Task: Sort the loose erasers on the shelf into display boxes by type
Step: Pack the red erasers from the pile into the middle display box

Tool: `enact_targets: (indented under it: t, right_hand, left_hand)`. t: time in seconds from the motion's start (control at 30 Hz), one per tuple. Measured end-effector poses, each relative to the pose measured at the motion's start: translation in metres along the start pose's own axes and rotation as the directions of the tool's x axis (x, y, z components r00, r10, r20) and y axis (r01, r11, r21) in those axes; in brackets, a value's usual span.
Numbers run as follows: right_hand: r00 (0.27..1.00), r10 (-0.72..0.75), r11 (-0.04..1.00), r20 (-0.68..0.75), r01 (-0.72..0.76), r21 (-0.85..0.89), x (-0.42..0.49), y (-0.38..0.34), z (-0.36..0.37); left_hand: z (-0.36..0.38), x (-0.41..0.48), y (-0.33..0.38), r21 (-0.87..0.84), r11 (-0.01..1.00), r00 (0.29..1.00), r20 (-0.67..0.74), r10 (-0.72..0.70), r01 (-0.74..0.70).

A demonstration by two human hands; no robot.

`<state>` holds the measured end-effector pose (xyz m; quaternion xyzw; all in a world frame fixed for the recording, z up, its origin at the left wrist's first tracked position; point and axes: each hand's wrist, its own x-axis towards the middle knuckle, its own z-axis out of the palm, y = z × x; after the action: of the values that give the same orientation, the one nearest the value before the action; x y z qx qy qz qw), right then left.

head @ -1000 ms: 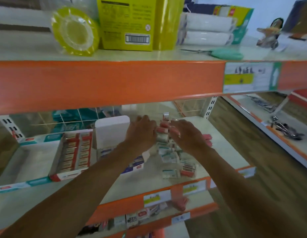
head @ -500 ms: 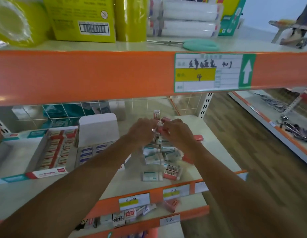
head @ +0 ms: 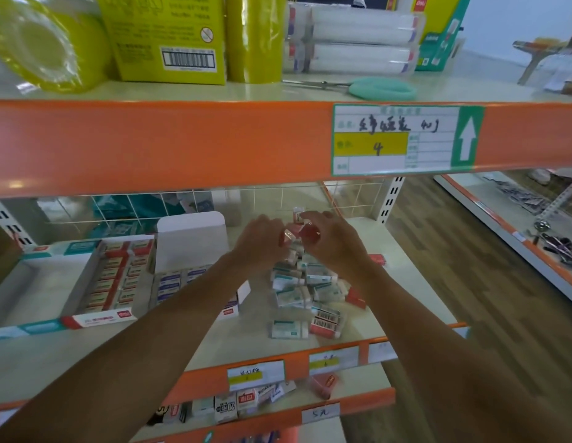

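cream shop shelf [head: 406,238] with an orange front edge, both hands meeting above a heap of loose erasers [head: 307,292].
the right hand [head: 335,244] pinches a small red eraser [head: 310,233] between thumb and curled fingers. the left hand [head: 262,243], fingers curled too, grips its other end, so it sits between both sets of fingertips, above the heap. a red-label display box [head: 115,282] and a blue-label display box [head: 182,282] stand open further left.

An orange beam [head: 166,145] hangs low over my way in. Boxes [head: 118,282] block the left (one flap [head: 191,238] up); room lies right of the eraser pile [head: 305,292].
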<state>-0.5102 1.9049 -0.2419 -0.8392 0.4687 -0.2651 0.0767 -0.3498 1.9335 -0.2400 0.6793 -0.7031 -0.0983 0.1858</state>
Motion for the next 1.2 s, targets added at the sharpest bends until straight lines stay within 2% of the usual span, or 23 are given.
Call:
enact_targets:
  t: [0.27,0.37,0.5,0.87,1.2]
  right_hand:
    - [0.996,-0.089,0.988,-0.005,0.089,0.126,0.008,-0.048,0.005]
    - [0.992,-0.125,0.989,-0.004,0.125,0.082,0.013,-0.068,0.017]
    - [0.994,-0.105,0.992,0.025,0.103,0.072,0.018,-0.096,0.029]
    - [0.983,-0.177,0.981,0.038,0.173,0.084,0.028,-0.149,0.059]
    - [0.973,-0.222,0.972,0.063,0.215,0.1,0.036,-0.196,0.088]
  left_hand:
    - [-0.043,-0.027,-0.03,-0.363,0.927,0.992,-0.049,-0.118,0.093]
    - [-0.054,-0.037,-0.046,-0.398,0.911,0.985,-0.075,-0.153,0.112]
    - [-0.067,-0.05,-0.069,-0.437,0.89,0.978,-0.093,-0.186,0.128]
    - [-0.095,-0.084,-0.139,-0.426,0.89,0.958,-0.145,-0.246,0.164]
    - [-0.114,-0.105,-0.185,-0.151,0.985,0.969,-0.221,-0.11,0.078]
